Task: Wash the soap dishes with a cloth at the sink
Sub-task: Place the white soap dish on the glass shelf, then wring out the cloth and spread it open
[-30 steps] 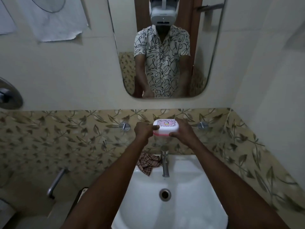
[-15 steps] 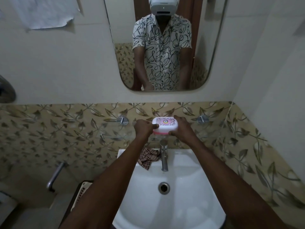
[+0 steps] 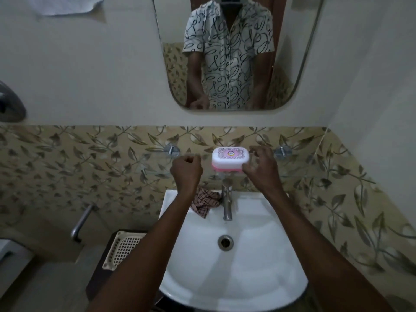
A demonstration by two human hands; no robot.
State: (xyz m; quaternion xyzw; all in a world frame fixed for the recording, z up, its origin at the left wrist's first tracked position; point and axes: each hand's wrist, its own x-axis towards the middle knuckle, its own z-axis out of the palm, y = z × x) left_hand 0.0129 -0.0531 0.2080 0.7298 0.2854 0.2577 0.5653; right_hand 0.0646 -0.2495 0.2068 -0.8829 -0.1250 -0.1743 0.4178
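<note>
A white soap dish [image 3: 230,159] with a pink base and a patterned lid rests on the glass shelf [image 3: 193,156] above the tap. My left hand [image 3: 186,171] hovers to the left of the dish, apart from it, with its fingers curled in and nothing in them. My right hand [image 3: 261,168] is at the dish's right end, fingers spread; the thumb is at the lower right corner of the dish. A brown checked cloth [image 3: 205,202] lies crumpled on the back rim of the white sink [image 3: 265,255], left of the tap [image 3: 227,202].
A mirror [image 3: 231,52] hangs above the shelf and reflects a person in a patterned shirt. Shelf brackets [image 3: 171,150] flank the dish. A cream perforated basket [image 3: 122,248] sits on a dark stand left of the sink. A metal pipe [image 3: 82,222] sticks out at the left.
Both hands held the soap dish at the shelf before. My left hand has let go and drawn away to the left; my right hand's fingers have opened. The view tilted down.
</note>
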